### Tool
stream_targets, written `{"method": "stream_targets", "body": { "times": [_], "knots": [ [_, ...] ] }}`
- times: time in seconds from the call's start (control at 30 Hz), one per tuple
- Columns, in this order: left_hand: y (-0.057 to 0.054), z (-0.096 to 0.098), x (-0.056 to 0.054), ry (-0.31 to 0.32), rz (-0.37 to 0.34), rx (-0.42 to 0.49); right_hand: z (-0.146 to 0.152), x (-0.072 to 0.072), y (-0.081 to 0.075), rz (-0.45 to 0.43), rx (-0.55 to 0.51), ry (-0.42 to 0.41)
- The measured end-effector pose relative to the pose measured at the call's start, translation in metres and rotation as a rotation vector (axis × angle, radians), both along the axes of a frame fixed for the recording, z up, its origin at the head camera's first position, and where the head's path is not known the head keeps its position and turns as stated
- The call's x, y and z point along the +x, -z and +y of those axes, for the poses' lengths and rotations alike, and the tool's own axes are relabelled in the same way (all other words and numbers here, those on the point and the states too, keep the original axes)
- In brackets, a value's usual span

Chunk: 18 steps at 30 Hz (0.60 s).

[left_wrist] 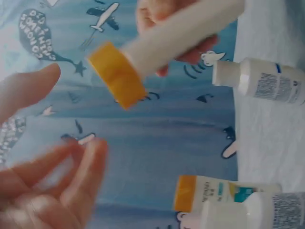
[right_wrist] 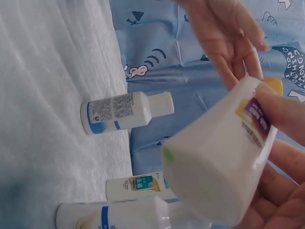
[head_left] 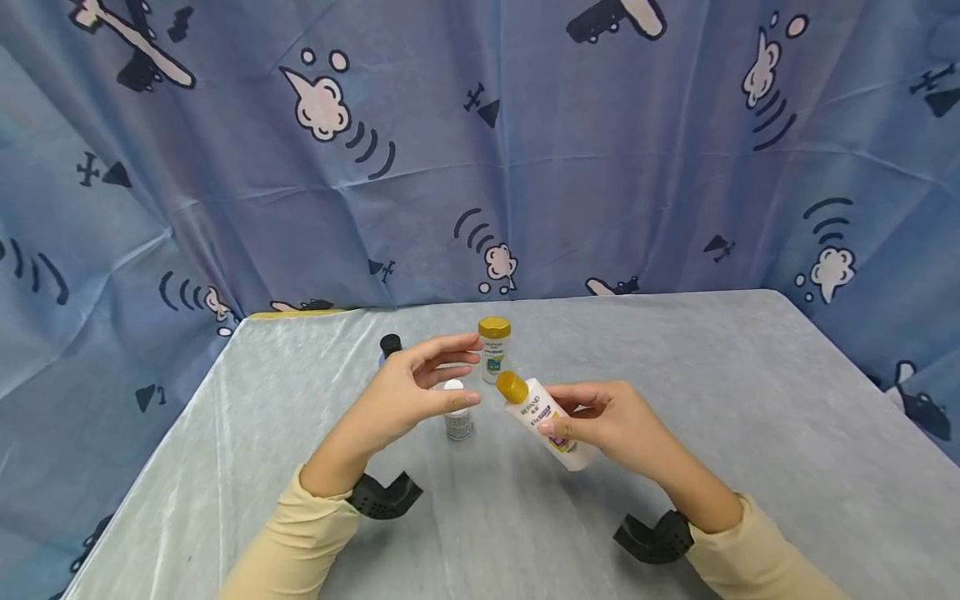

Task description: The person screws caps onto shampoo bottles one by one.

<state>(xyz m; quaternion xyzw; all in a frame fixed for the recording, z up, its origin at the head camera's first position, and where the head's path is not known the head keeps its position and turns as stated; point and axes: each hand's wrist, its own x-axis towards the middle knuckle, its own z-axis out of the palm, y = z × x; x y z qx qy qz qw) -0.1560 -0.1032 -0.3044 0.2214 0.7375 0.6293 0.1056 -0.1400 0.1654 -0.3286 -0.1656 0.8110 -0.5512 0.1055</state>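
Observation:
My right hand (head_left: 611, 421) grips a white bottle with a yellow cap (head_left: 564, 442), tilted so that the cap points up and left, toward my left hand. In the right wrist view the bottle's base (right_wrist: 209, 186) faces the camera, the thumb lying along the label. My left hand (head_left: 408, 387) holds nothing; its fingers reach out, apart from the thumb, a short way left of the cap. Just past the left thumb stands a small bottle with a white cap (head_left: 458, 423). A second yellow-capped bottle (head_left: 495, 357) stands upright behind the held one.
A dark-capped bottle (head_left: 390, 344) shows behind my left hand, its lower part hidden. White-capped bottles appear in the wrist views, one (left_wrist: 274, 81) apart and another (right_wrist: 109, 215) overlapping the standing yellow-capped bottle. A pale cloth covers the table (head_left: 750, 417); a blue patterned curtain (head_left: 600, 167) hangs behind.

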Motion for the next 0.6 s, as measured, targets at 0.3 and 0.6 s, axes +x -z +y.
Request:
{"method": "stream_targets", "body": {
  "times": [0.3,0.6],
  "knots": [
    [0.009,0.019,0.004,-0.114,-0.058,-0.144,-0.004,0.001,0.003,0.038,0.004,0.031],
    [0.015,0.027,0.005,-0.148,-0.004,-0.157,-0.005,0.002,0.004,0.043,0.012,0.014]
  ]
}}
